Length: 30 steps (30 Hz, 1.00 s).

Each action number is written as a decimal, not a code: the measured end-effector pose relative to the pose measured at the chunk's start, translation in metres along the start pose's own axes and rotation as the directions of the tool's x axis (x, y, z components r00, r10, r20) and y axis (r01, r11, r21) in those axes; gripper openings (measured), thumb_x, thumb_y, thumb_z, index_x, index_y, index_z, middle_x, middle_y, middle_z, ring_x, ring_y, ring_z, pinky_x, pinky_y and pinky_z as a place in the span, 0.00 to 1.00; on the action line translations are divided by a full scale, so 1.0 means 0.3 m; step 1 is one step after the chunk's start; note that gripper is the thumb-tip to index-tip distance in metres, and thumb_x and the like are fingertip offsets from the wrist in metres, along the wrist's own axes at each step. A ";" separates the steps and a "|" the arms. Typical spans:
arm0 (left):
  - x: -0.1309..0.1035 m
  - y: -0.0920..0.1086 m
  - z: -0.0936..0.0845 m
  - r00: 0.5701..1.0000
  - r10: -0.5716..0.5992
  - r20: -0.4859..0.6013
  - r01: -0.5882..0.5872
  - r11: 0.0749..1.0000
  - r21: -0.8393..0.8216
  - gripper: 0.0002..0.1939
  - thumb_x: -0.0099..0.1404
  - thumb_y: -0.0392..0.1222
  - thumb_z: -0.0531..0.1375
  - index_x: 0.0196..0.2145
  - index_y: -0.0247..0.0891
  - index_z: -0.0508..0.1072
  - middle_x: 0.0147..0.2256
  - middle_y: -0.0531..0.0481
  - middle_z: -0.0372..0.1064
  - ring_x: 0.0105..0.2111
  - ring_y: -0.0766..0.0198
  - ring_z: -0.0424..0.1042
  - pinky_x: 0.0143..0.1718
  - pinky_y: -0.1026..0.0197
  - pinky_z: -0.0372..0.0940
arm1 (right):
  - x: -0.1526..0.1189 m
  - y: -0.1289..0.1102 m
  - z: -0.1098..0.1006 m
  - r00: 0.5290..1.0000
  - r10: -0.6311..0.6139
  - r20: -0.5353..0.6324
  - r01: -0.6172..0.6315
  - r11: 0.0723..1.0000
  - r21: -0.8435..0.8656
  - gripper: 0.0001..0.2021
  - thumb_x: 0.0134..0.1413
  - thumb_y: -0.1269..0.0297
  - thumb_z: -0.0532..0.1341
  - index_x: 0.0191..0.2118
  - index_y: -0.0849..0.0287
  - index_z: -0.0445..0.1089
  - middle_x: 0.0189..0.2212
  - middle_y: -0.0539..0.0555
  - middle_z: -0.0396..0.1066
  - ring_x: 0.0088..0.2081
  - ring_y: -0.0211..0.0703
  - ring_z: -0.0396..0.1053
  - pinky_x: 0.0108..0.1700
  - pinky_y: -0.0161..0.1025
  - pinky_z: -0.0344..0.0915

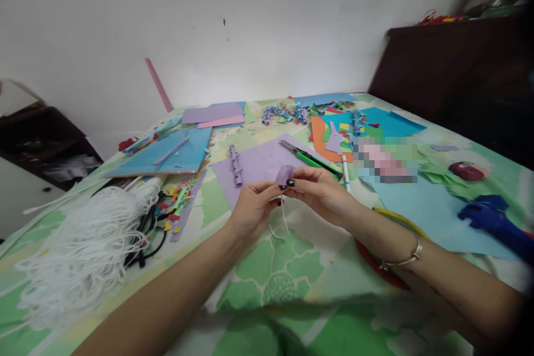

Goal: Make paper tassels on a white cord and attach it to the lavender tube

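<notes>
Over the near middle of the table, my left hand [254,206] and my right hand [321,192] meet, fingertips pinched together. Between them is a small piece of purple paper [284,174], sticking up above the fingers. A white string [285,216] hangs down below the fingertips; whether it is attached to the paper is hidden. Just beyond lies a purple sheet [262,153] with a decorated purple paper tube [236,167] on it. A green-and-black cutting tool [311,159] with a pointed metal end and a white marker [345,171] lie beyond my right hand.
A tangled heap of white cord [87,250] covers the left side, beside paper scraps [177,203] and a blue board [167,153]. Several decorated tubes [302,114] lie at the back. On the right are coloured sheets [400,122], a dark red object [467,171] and a blue tool [488,214].
</notes>
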<state>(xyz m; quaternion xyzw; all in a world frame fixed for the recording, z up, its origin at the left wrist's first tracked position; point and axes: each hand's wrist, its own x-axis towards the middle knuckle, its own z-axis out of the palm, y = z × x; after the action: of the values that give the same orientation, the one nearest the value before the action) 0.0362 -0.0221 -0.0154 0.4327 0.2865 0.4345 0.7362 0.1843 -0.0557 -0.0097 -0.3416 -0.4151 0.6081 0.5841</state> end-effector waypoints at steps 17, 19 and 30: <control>-0.008 -0.052 0.000 0.976 0.188 -0.114 -0.177 0.979 0.099 0.01 0.50 0.36 0.67 0.24 0.36 0.79 0.24 0.53 0.74 0.26 0.68 0.68 0.32 0.65 0.62 | -0.008 0.033 0.031 0.970 -0.233 -0.075 0.207 0.944 -0.257 0.05 0.50 0.64 0.65 0.33 0.58 0.72 0.29 0.48 0.69 0.32 0.36 0.66 0.40 0.38 0.63; -0.007 -0.052 -0.001 0.970 0.209 -0.125 -0.191 0.971 0.142 0.02 0.50 0.36 0.67 0.23 0.36 0.78 0.23 0.54 0.72 0.25 0.69 0.66 0.31 0.65 0.61 | -0.007 0.034 0.029 0.968 -0.233 -0.093 0.200 0.940 -0.276 0.04 0.49 0.64 0.65 0.33 0.57 0.73 0.29 0.48 0.69 0.32 0.37 0.66 0.40 0.39 0.63; -0.023 -0.016 0.009 0.895 0.436 -0.097 -0.323 0.783 0.532 0.08 0.53 0.36 0.65 0.18 0.36 0.75 0.18 0.57 0.62 0.22 0.70 0.61 0.25 0.66 0.58 | 0.003 0.048 0.025 0.967 -0.206 -0.152 0.162 0.952 -0.260 0.05 0.46 0.66 0.65 0.32 0.56 0.74 0.29 0.48 0.70 0.30 0.35 0.63 0.37 0.38 0.61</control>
<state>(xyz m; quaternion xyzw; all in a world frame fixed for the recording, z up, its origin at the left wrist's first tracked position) 0.0372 -0.0306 -0.0180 0.6086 0.3736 0.5285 0.4591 0.1714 -0.0551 -0.0196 -0.4239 -0.4635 0.4620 0.6262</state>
